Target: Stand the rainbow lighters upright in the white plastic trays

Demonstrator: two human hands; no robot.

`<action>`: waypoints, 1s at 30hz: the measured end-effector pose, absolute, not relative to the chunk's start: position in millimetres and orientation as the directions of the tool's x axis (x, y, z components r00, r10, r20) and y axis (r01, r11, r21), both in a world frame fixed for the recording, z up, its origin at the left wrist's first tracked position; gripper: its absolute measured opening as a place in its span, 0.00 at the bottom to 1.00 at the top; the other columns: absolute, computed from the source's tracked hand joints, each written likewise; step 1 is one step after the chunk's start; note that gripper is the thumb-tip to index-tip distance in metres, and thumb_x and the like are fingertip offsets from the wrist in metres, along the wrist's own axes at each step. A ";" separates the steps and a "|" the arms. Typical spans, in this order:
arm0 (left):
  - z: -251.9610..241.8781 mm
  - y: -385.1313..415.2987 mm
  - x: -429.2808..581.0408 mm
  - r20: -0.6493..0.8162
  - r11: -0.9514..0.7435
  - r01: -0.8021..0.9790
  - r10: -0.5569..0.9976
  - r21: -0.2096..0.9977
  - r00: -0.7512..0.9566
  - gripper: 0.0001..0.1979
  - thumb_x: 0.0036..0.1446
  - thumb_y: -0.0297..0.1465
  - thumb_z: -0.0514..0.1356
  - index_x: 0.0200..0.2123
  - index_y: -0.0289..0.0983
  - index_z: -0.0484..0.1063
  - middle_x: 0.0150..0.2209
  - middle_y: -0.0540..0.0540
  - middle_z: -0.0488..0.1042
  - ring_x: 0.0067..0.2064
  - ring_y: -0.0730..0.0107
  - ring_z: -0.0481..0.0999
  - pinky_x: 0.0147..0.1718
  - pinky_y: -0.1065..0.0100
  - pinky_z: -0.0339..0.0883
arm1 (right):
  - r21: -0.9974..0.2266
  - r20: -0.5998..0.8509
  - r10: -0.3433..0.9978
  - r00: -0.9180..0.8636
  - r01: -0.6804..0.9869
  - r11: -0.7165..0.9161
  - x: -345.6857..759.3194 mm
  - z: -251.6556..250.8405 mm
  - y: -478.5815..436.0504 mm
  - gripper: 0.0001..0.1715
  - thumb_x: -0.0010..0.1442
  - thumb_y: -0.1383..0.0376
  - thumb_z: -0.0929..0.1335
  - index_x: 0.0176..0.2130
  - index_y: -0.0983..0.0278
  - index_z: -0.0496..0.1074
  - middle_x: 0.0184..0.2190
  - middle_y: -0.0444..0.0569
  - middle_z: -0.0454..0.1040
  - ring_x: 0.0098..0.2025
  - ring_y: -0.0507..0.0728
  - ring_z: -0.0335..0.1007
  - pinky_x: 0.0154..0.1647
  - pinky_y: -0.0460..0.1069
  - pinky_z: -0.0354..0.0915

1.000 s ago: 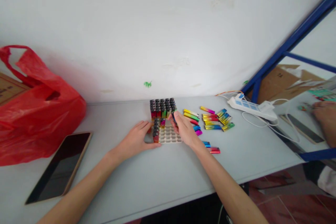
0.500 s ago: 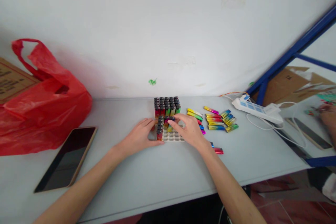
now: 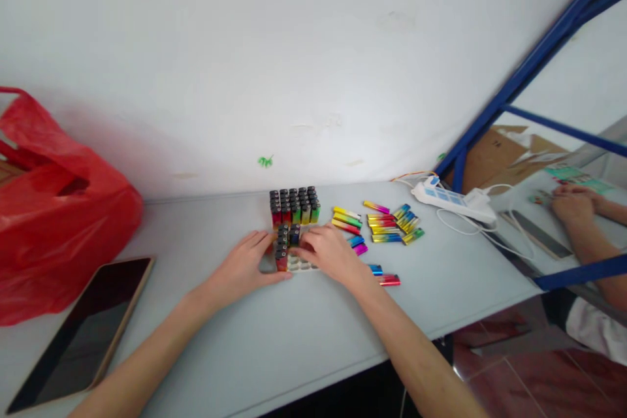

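A white tray with holes lies on the table. A row of upright black-topped lighters fills its left column, with more beside them to the right. My left hand wraps the tray's left side, its thumb at the near corner. Over the tray's right part, my right hand is closed with its fingertips at a dark-topped lighter; the fingers partly hide it. Just behind stands a tight block of upright lighters in red, green and yellow.
Loose shiny lighters lie right of the tray. Farther right is a white power strip with cables, beside a blue metal frame. A red plastic bag and a phone are left. Another person's hands show far right.
The view has shifted to the right, so things sit further left. My right fingers have curled closer together over the tray. My left hand keeps its place at the tray's side.
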State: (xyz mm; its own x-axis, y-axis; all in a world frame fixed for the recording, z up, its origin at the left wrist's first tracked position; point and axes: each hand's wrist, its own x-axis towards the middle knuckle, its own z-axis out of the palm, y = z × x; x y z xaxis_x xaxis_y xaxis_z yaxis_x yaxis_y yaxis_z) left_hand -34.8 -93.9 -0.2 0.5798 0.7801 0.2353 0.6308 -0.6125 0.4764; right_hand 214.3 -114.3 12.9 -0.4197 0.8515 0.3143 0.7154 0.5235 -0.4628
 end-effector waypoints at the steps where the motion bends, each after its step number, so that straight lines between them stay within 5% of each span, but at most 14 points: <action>1: -0.7 -93.2 -35.1 0.239 -0.615 0.631 0.779 0.472 0.580 0.29 0.56 0.61 0.70 0.42 0.42 0.77 0.40 0.43 0.81 0.43 0.48 0.81 0.47 0.52 0.78 | -0.487 0.321 0.847 -0.424 0.693 0.532 215.3 13.2 -114.5 0.27 0.75 0.48 0.72 0.29 0.61 0.75 0.28 0.48 0.77 0.33 0.57 0.71 0.41 0.52 0.61; 6: -3.9 -89.4 -36.5 0.226 -0.608 0.640 0.783 0.469 0.579 0.32 0.56 0.64 0.69 0.44 0.41 0.78 0.44 0.40 0.82 0.47 0.44 0.82 0.51 0.49 0.78 | -0.580 0.393 0.874 -0.287 0.660 0.478 247.9 21.8 -111.5 0.25 0.81 0.53 0.66 0.34 0.60 0.78 0.32 0.47 0.78 0.36 0.58 0.73 0.43 0.51 0.64; 9: -5.3 -87.9 -37.3 0.216 -0.604 0.649 0.787 0.462 0.579 0.36 0.55 0.66 0.68 0.47 0.40 0.79 0.46 0.38 0.83 0.48 0.41 0.83 0.52 0.47 0.79 | -0.567 0.465 0.883 -0.071 0.742 0.358 284.7 21.8 -103.4 0.13 0.79 0.61 0.67 0.49 0.61 0.83 0.47 0.55 0.83 0.51 0.63 0.78 0.57 0.56 0.68; 12: -5.4 -87.5 -37.8 0.212 -0.596 0.664 0.795 0.452 0.568 0.37 0.54 0.66 0.68 0.48 0.40 0.80 0.46 0.37 0.84 0.49 0.40 0.83 0.53 0.46 0.79 | -0.499 0.406 0.914 0.008 0.840 0.214 314.5 14.9 -96.3 0.13 0.74 0.66 0.72 0.55 0.64 0.84 0.56 0.61 0.82 0.60 0.66 0.76 0.67 0.60 0.65; 17: -3.9 -87.7 -36.8 0.213 -0.599 0.651 0.790 0.466 0.575 0.39 0.54 0.67 0.68 0.49 0.39 0.81 0.49 0.34 0.84 0.50 0.37 0.84 0.55 0.43 0.79 | -0.413 0.192 0.981 -0.016 0.905 0.096 323.5 8.1 -96.5 0.11 0.74 0.62 0.73 0.49 0.63 0.87 0.47 0.58 0.87 0.51 0.65 0.80 0.57 0.56 0.69; 22: -0.8 -89.4 -35.2 0.184 -0.576 0.672 0.806 0.466 0.563 0.40 0.54 0.67 0.67 0.50 0.38 0.81 0.51 0.35 0.84 0.52 0.38 0.84 0.56 0.45 0.78 | -0.411 0.187 0.980 -0.066 0.901 0.139 316.2 12.1 -101.0 0.13 0.75 0.60 0.72 0.48 0.62 0.87 0.44 0.56 0.88 0.46 0.63 0.82 0.51 0.52 0.69; 30: 0.0 -91.0 -36.3 0.196 -0.586 0.674 0.801 0.451 0.566 0.36 0.55 0.64 0.69 0.48 0.39 0.81 0.47 0.37 0.84 0.50 0.41 0.83 0.54 0.48 0.79 | -0.812 0.375 0.904 0.206 0.545 0.212 307.0 17.1 -96.2 0.12 0.65 0.56 0.77 0.41 0.62 0.87 0.37 0.50 0.86 0.37 0.59 0.79 0.46 0.53 0.71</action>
